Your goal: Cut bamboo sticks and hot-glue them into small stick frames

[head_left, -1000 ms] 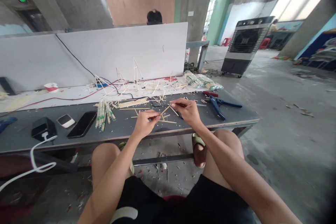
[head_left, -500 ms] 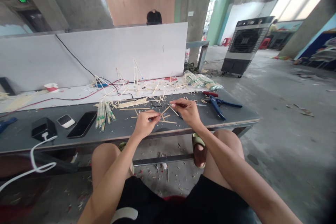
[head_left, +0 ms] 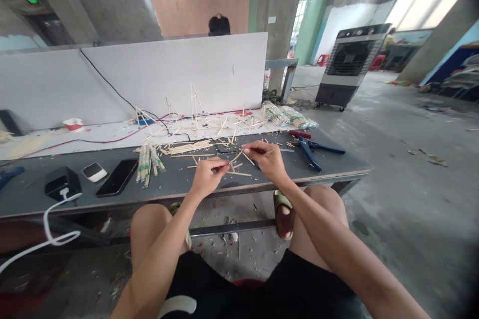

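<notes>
Between my hands is a small frame of joined wooden sticks [head_left: 236, 157], just over the front part of the dark table. My left hand [head_left: 209, 173] pinches its near left end between thumb and fingers. At its far right corner my right hand [head_left: 265, 155] is closed, fingertips and thumb pressed together at the joint; the exact contact is partly hidden. Loose wooden sticks [head_left: 190, 147] lie in a pile just beyond my left hand. Several wrapped stick bundles [head_left: 146, 163] rest left of it. Blue-handled cutters [head_left: 310, 153] lie right of my right hand.
A black phone [head_left: 117, 177], a white device [head_left: 94, 172] and a black charger [head_left: 63, 182] with a white cable sit on the left. Stick structures [head_left: 193, 107] stand before the white partition [head_left: 168, 77]. Bagged sticks [head_left: 288, 114] lie at the back right. A person's head [head_left: 219, 25] shows behind the partition.
</notes>
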{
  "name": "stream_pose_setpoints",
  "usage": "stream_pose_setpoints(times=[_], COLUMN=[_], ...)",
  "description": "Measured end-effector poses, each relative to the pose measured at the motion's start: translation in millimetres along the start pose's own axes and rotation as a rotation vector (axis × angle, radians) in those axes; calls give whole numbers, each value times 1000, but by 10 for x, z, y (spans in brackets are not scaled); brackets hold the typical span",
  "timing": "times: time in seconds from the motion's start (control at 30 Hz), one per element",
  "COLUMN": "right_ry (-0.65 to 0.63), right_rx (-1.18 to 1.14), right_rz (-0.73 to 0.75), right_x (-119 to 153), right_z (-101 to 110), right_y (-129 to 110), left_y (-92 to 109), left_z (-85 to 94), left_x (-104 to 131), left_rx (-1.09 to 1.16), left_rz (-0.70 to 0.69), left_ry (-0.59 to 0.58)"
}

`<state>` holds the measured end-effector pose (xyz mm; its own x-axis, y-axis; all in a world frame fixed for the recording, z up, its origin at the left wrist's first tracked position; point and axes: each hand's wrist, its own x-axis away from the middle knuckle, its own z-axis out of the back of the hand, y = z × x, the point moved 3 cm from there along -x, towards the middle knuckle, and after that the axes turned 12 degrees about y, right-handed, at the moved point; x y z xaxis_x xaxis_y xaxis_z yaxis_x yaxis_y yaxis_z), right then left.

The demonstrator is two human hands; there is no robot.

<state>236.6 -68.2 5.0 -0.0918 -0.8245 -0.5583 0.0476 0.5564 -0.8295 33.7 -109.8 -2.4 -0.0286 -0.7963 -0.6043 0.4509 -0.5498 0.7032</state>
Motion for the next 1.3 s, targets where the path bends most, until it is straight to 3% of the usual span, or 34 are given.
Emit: stream_pose_setpoints(times=[1.3], right_ry=[9], right_rx=[16], right_rz=[4], right_x=[12], right_z=[-19], right_y=[-20], left_y=[5], left_z=[-3], left_x=[4], left_rx=[-12], left_rz=[-22], left_ry=[20])
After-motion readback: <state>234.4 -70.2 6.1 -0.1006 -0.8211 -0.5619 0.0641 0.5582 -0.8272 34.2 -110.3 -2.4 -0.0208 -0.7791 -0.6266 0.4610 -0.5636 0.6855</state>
